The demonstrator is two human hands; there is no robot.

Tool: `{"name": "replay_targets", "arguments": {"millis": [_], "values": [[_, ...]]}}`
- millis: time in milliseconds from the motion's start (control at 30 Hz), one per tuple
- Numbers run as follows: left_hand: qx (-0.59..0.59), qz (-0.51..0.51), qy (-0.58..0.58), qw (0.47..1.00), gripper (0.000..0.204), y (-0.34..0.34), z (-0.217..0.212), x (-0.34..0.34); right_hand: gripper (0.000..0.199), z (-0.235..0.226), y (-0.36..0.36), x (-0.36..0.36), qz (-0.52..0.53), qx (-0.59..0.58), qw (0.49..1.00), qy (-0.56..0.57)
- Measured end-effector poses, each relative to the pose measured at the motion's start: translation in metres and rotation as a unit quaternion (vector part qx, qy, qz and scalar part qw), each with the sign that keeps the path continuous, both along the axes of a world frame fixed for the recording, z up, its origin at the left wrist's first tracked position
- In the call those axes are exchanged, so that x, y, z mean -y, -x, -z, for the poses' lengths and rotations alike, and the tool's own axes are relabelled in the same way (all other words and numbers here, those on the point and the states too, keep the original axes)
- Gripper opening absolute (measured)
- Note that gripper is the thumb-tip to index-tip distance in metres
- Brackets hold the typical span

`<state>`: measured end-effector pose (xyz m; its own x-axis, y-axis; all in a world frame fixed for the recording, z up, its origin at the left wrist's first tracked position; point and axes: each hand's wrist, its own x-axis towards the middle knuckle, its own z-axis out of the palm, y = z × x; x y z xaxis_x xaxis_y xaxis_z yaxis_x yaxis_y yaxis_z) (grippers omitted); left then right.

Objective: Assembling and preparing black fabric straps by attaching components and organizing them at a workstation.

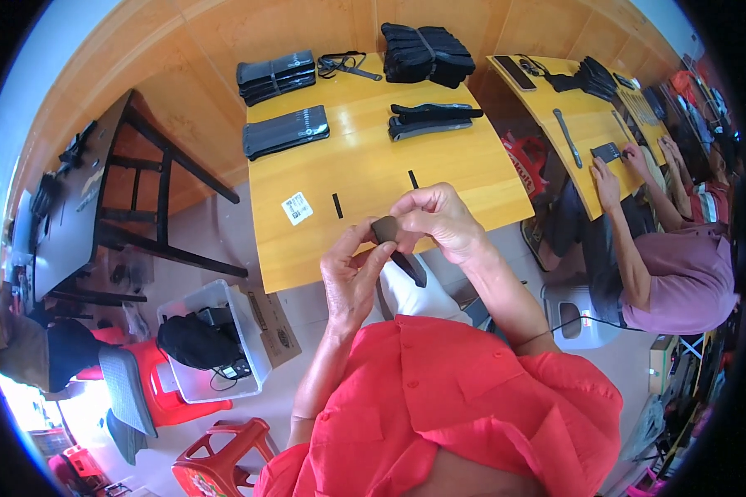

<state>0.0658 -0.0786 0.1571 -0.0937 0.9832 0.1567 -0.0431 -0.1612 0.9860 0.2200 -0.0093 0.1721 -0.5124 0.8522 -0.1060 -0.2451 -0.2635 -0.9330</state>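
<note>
In front of my chest, above the table's near edge, I hold a dark strap (409, 269) with a broad rounded end. My left hand (350, 272) pinches it between thumb and fingers near that end. From the other side, my right hand (441, 222) grips the same piece with its fingertips, which partly hide it. The strap's tail hangs below my hands. Two short black strips (337, 205) lie on the yellow table (365, 178) beyond them, well apart. Left of the nearer strip is a white printed label (297, 209).
Flat dark packs (286, 132), a tied black bundle (427, 54) and folded dark pieces (435, 122) sit toward the table's far side. To the right, co-workers (680, 273) handle pieces at another yellow table (547, 103). A white bin (261, 364) and red stool (224, 455) stand at left.
</note>
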Motion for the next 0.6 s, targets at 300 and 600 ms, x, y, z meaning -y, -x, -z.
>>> {"name": "replay_targets", "arguments": {"millis": [300,600], "values": [[-0.038,-0.102,0.040,0.993,0.022,0.004,-0.018,0.003,0.009,-0.003,0.012,0.025,0.130,0.141,0.963,-0.188],[-0.157,-0.063,0.077,0.983,0.043,0.018,0.002,0.007,0.006,-0.010,0.025,0.042,0.091,0.132,0.947,-0.277]]}}
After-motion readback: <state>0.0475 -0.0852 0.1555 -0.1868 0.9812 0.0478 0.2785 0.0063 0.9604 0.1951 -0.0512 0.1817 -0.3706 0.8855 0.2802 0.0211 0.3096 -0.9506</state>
